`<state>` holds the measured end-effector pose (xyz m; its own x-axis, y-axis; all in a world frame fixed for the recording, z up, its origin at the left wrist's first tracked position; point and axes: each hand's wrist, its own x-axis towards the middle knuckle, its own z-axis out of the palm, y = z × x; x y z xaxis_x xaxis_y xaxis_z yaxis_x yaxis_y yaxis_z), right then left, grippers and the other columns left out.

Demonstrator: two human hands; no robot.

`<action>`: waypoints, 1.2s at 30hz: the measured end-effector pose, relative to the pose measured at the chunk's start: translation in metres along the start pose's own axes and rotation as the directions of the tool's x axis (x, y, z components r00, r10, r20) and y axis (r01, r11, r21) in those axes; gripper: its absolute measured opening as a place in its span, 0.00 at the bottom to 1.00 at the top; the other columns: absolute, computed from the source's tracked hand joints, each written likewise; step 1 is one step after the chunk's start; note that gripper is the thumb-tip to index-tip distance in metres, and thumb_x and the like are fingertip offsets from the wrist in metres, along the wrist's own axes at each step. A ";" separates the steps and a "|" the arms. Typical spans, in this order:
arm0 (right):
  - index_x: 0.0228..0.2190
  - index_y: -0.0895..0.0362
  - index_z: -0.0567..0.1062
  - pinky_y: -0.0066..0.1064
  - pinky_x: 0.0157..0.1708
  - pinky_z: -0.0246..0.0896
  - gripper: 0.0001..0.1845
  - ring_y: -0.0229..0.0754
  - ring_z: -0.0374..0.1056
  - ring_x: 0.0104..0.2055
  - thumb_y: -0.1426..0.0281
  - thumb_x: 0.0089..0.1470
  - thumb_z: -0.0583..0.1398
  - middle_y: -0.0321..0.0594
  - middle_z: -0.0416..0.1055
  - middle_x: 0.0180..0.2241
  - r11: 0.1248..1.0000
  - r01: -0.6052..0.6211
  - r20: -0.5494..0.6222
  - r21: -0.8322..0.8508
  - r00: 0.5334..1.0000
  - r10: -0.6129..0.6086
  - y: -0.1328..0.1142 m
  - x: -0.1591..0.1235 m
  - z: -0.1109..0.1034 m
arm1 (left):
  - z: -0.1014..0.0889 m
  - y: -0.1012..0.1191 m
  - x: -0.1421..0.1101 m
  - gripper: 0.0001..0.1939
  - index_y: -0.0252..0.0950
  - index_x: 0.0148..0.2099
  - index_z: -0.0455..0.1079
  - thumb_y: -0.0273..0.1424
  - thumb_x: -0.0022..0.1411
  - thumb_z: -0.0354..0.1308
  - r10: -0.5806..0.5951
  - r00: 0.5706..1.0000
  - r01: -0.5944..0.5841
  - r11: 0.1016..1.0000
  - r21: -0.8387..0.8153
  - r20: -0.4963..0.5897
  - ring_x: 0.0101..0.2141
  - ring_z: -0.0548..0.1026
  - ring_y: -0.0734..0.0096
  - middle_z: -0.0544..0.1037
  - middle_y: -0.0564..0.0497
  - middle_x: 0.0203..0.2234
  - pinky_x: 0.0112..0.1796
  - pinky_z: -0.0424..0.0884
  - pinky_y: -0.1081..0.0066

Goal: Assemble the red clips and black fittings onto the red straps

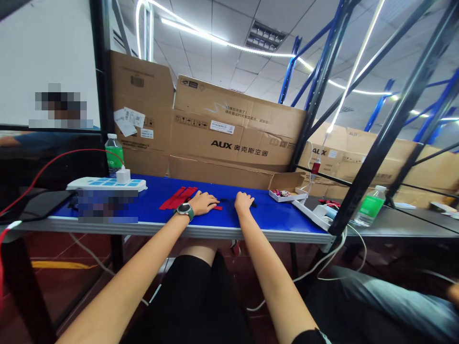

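Note:
My left hand point(203, 203), with a watch point(184, 209) on its wrist, lies palm down on the blue tabletop point(215, 221). Its fingers reach to the right, and a bit of red strip point(218, 208) shows under them. Beside it on the left lie several red strips point(176, 198), side by side. A small dark thing point(223, 199) is just past my left fingertips. My right hand point(244, 200) is closed and rests on the table a short way to the right. A black piece point(254, 204) sticks out by its fingers; its kind is unclear.
A white power strip point(107, 184) with a plugged-in charger point(123, 176) and a green-labelled bottle point(114, 155) stand at left. An open small box point(287, 193) sits at right, near a metal rack post point(373, 119). Cardboard point(236, 138) walls the back. Another person point(60, 138) is at far left.

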<state>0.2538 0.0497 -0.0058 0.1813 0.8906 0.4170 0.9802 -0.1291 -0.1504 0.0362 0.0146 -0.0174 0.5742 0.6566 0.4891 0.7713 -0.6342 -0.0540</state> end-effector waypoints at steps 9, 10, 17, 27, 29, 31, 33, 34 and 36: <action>0.38 0.56 0.78 0.31 0.46 0.64 0.09 0.43 0.73 0.43 0.77 0.55 0.61 0.44 0.78 0.40 0.748 0.471 -0.279 0.468 0.882 -0.380 -0.003 0.019 0.002 | -0.013 0.007 0.000 0.15 0.44 0.48 0.78 0.44 0.67 0.56 0.104 0.994 -0.105 0.984 -0.145 -0.010 0.48 0.74 0.60 0.80 0.49 0.47 0.47 0.61 0.65; 0.37 0.56 0.78 0.30 0.45 0.65 0.07 0.43 0.73 0.42 0.75 0.56 0.62 0.42 0.78 0.38 0.686 0.513 -0.316 0.515 0.858 -0.404 -0.006 0.021 0.004 | -0.014 0.008 0.000 0.14 0.44 0.46 0.79 0.44 0.66 0.58 0.111 0.994 -0.111 0.981 -0.161 -0.012 0.46 0.75 0.60 0.80 0.49 0.45 0.46 0.62 0.66; 0.36 0.56 0.79 0.32 0.47 0.68 0.11 0.42 0.75 0.40 0.79 0.50 0.61 0.41 0.79 0.38 0.553 0.582 -0.310 0.596 0.803 -0.510 -0.018 0.022 0.015 | -0.008 -0.001 0.002 0.07 0.39 0.43 0.72 0.32 0.62 0.62 -0.080 0.993 0.047 0.944 -0.327 -0.090 0.33 0.76 0.65 0.79 0.52 0.32 0.34 0.65 0.71; 0.35 0.56 0.79 0.30 0.37 0.72 0.08 0.43 0.78 0.33 0.69 0.50 0.66 0.39 0.80 0.30 0.442 0.390 -0.182 0.808 0.878 -0.443 -0.025 0.013 0.011 | -0.009 -0.013 0.004 0.07 0.36 0.39 0.75 0.28 0.64 0.55 -0.363 0.901 0.221 0.856 -0.467 -0.239 0.30 0.77 0.66 0.81 0.49 0.28 0.35 0.68 0.70; 0.34 0.56 0.79 0.30 0.39 0.71 0.07 0.42 0.77 0.34 0.69 0.50 0.66 0.38 0.80 0.31 0.434 0.459 -0.217 0.775 0.838 -0.500 -0.026 0.009 0.009 | -0.009 -0.013 0.004 0.07 0.36 0.38 0.76 0.30 0.64 0.56 -0.360 0.896 0.214 0.863 -0.457 -0.260 0.31 0.77 0.66 0.81 0.49 0.29 0.35 0.68 0.70; 0.33 0.56 0.78 0.29 0.40 0.70 0.06 0.40 0.76 0.35 0.68 0.51 0.65 0.37 0.79 0.31 0.391 0.523 -0.246 0.757 0.783 -0.571 -0.029 0.004 0.007 | -0.008 -0.014 0.004 0.08 0.35 0.37 0.76 0.30 0.63 0.56 -0.363 0.892 0.222 0.871 -0.439 -0.269 0.30 0.77 0.66 0.81 0.48 0.28 0.34 0.67 0.70; 0.33 0.55 0.77 0.28 0.39 0.69 0.05 0.40 0.75 0.34 0.67 0.53 0.63 0.37 0.79 0.31 0.349 0.568 -0.270 0.746 0.736 -0.620 -0.031 0.000 0.006 | -0.007 -0.014 0.004 0.08 0.35 0.36 0.77 0.31 0.62 0.57 -0.373 0.883 0.233 0.876 -0.423 -0.285 0.28 0.76 0.66 0.81 0.48 0.27 0.33 0.66 0.70; 0.33 0.55 0.77 0.28 0.39 0.69 0.05 0.39 0.75 0.34 0.67 0.53 0.63 0.37 0.78 0.31 0.344 0.583 -0.283 0.736 0.726 -0.626 -0.032 -0.001 0.005 | -0.007 -0.014 0.003 0.08 0.35 0.36 0.77 0.31 0.62 0.57 -0.374 0.878 0.232 0.878 -0.419 -0.298 0.28 0.75 0.67 0.81 0.48 0.27 0.32 0.66 0.70; 0.32 0.55 0.75 0.27 0.38 0.67 0.04 0.39 0.73 0.33 0.68 0.54 0.61 0.37 0.77 0.31 0.368 0.608 -0.313 0.703 0.730 -0.608 -0.033 -0.004 0.003 | -0.008 -0.014 0.003 0.09 0.34 0.35 0.77 0.32 0.61 0.58 -0.374 0.868 0.221 0.880 -0.421 -0.326 0.27 0.74 0.68 0.80 0.49 0.26 0.31 0.65 0.71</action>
<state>0.2209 0.0517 -0.0048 -0.4389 0.5921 0.6759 0.4148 0.8008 -0.4321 0.0250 0.0221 -0.0083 0.1201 0.6742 0.7288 0.6897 -0.5847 0.4272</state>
